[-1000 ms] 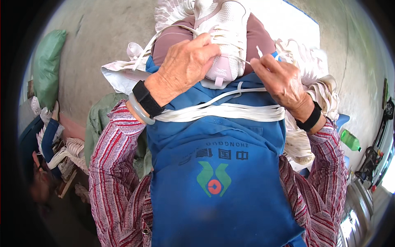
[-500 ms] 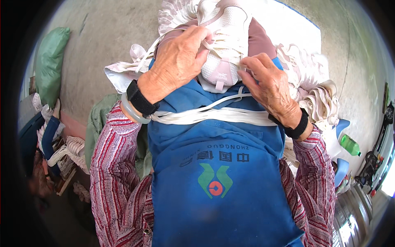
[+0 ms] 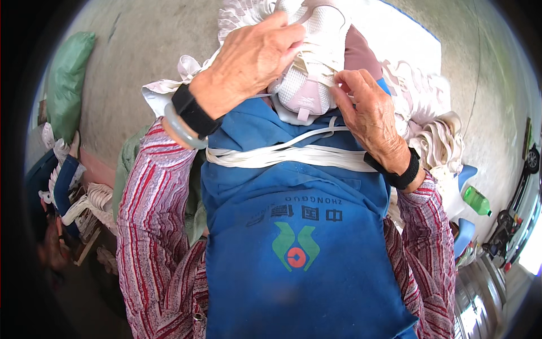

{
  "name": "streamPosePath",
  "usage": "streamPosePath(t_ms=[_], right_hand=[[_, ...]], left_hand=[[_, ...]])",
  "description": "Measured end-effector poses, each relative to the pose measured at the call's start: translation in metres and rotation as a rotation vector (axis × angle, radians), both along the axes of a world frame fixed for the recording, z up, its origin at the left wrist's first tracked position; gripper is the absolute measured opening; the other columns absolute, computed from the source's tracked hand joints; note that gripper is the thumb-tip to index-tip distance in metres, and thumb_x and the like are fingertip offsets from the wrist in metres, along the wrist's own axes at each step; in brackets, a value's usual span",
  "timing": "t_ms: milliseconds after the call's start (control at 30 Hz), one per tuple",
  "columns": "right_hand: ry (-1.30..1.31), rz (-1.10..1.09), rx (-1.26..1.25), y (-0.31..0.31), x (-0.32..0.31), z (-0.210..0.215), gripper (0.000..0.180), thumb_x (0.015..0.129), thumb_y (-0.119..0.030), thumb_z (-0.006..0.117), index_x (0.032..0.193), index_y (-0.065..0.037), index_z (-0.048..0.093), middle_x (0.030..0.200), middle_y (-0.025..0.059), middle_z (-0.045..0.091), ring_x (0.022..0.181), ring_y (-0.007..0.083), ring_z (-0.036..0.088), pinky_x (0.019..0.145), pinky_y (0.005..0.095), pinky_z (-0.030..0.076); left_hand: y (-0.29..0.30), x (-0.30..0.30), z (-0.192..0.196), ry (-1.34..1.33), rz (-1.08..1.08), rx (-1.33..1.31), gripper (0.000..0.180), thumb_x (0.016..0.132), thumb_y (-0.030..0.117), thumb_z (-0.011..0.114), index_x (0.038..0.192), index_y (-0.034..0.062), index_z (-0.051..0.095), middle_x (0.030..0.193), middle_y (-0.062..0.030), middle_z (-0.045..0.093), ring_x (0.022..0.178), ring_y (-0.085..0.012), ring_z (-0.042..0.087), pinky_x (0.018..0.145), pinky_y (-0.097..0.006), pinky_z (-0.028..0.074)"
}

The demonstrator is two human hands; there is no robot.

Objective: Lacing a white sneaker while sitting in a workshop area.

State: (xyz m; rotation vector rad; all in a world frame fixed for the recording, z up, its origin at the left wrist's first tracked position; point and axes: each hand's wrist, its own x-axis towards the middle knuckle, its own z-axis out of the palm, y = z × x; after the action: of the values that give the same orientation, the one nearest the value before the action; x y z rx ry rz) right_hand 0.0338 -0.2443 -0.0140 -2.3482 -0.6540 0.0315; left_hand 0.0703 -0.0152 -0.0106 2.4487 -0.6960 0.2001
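White and pale pink, the shoe (image 3: 310, 62) lay on the person's lap, on top of the blue apron (image 3: 293, 237). Its long side ran from near to far. The heel, with a small loop, pointed near, toward the person's body, and the toe pointed far. The upper was a bumpy mesh cloth, and the sole edge looked smooth and rounded.

The left hand (image 3: 254, 62) lay over the left side of the shoe with its fingers curled around the top, gripping it. The right hand (image 3: 367, 110) was at the right side of the shoe, and its thumb and first finger pinched a thin white lace (image 3: 327, 79) there. Both wrists had black bands, and the left wrist also had a pale round bangle (image 3: 182, 131). The sleeves were red and white stripes.

Flat white laces (image 3: 282, 155) lay across the apron just near the shoe. A heap of white laces (image 3: 429, 130) sat on the right, and a green bottle (image 3: 477, 200) lay farther right. A green sack (image 3: 68, 73) sat far left on the grey floor.

Half a second before, the right hand was lower on the heel; it had moved up to the lace. The left hand had kept its grip on the shoe.
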Motion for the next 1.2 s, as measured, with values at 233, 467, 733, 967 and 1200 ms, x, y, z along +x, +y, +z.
streamPosePath(t_ms=[233, 467, 733, 967, 1200], right_hand=[[0.041, -0.036, 0.032, -0.001, 0.001, 0.000, 0.013, 0.085, -0.009, 0.065, 0.093, -0.003, 0.058, 0.079, 0.0117, 0.059, 0.066, 0.0286, 0.062, 0.058, 0.0353, 0.050], [0.221, -0.090, 0.109, 0.001, 0.002, 0.002, 0.013, 0.083, -0.009, 0.067, 0.090, 0.000, 0.060, 0.079, 0.0137, 0.063, 0.067, 0.0264, 0.064, 0.059, 0.0335, 0.051], [0.371, -0.117, 0.097, 0.006, 0.003, 0.010, 0.013, 0.082, -0.009, 0.064, 0.090, 0.001, 0.062, 0.078, 0.0149, 0.063, 0.068, 0.0278, 0.064, 0.061, 0.0353, 0.052], [0.155, -0.034, 0.016, 0.015, 0.002, 0.013, 0.011, 0.083, -0.010, 0.061, 0.087, 0.000, 0.063, 0.076, 0.0174, 0.061, 0.070, 0.0348, 0.062, 0.061, 0.0405, 0.050], [-0.046, 0.130, -0.245, 0.006, 0.005, 0.005, 0.013, 0.081, -0.007, 0.060, 0.093, -0.002, 0.059, 0.072, 0.0098, 0.058, 0.064, 0.0277, 0.061, 0.052, 0.0364, 0.048]], left_hand=[[-0.004, -0.021, 0.004, 0.282, 0.056, 0.024, 0.015, 0.083, 0.014, 0.069, 0.083, 0.0036, 0.058, 0.076, -0.0093, 0.063, 0.067, -0.0284, 0.062, 0.058, -0.035, 0.047], [-0.005, -0.020, -0.001, 0.168, 0.016, -0.064, 0.011, 0.081, 0.009, 0.067, 0.091, 0.0060, 0.064, 0.079, -0.0082, 0.062, 0.067, -0.0259, 0.062, 0.062, -0.034, 0.049], [-0.005, -0.017, -0.004, 0.373, -0.024, -0.065, 0.011, 0.078, 0.010, 0.069, 0.086, 0.0052, 0.063, 0.085, -0.0086, 0.057, 0.073, -0.0237, 0.060, 0.065, -0.035, 0.048], [-0.013, -0.014, -0.007, 0.164, -0.104, -0.001, 0.009, 0.077, 0.006, 0.066, 0.082, 0.0038, 0.059, 0.083, -0.0097, 0.052, 0.070, -0.0288, 0.059, 0.060, -0.039, 0.047], [-0.016, -0.025, -0.018, 0.010, -0.070, 0.000, 0.011, 0.076, 0.003, 0.066, 0.085, 0.0043, 0.060, 0.084, -0.0098, 0.053, 0.069, -0.0305, 0.061, 0.058, -0.038, 0.049]])
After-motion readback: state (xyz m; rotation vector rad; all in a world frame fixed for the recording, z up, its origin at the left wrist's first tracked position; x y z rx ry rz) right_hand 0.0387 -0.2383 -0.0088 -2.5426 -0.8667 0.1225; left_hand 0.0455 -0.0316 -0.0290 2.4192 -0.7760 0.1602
